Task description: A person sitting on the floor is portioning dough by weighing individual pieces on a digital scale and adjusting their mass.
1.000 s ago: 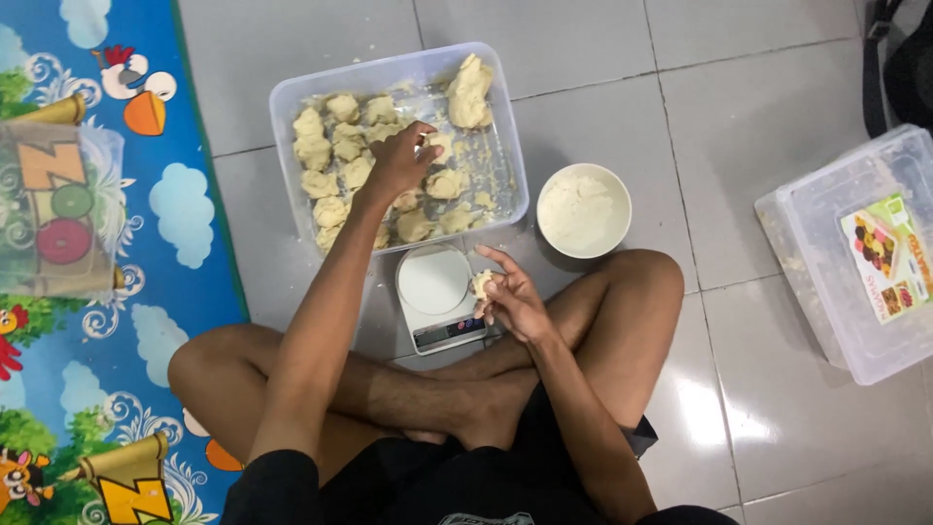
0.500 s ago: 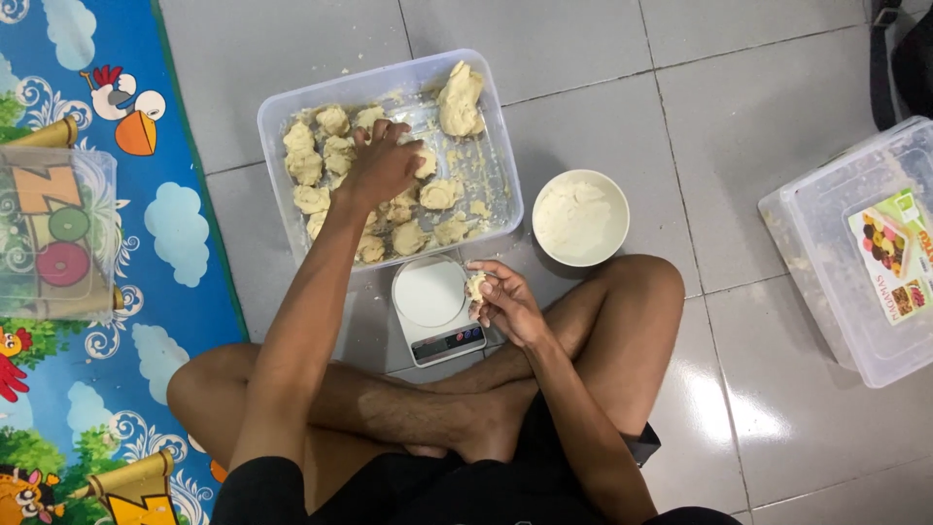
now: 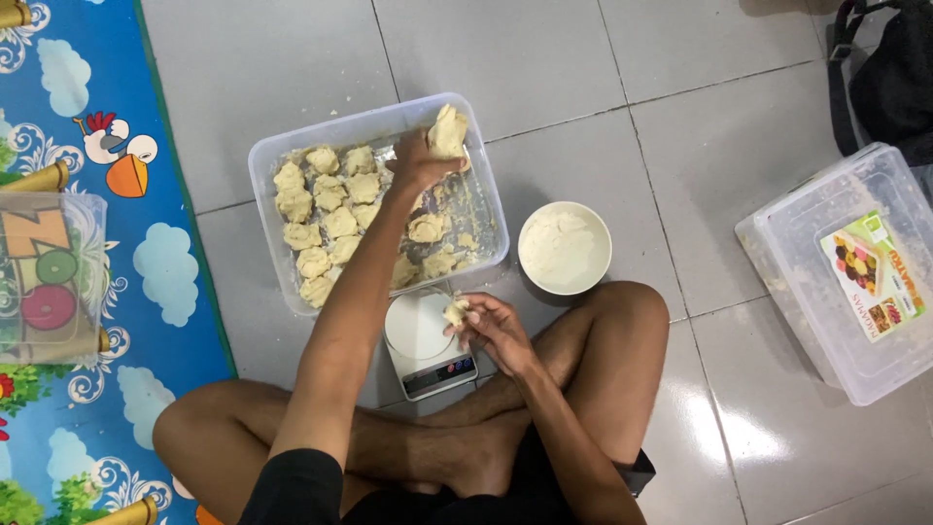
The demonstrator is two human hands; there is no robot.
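I sit cross-legged on a tiled floor. A clear plastic tub in front of me holds several pale dough pieces. My left hand reaches into the tub's far right corner and grips the big dough lump there. Above the small white kitchen scale, my right hand pinches a small dough piece in its fingertips. A white bowl of flour stands just right of the tub.
A colourful play mat covers the floor on the left, with a clear container on it. Another clear lidded box sits at the right, and a dark bag lies at the top right corner.
My left hand has moved from the dough pieces in the tub's middle to the big lump in its far right corner. My right hand stays over the scale with its small piece.
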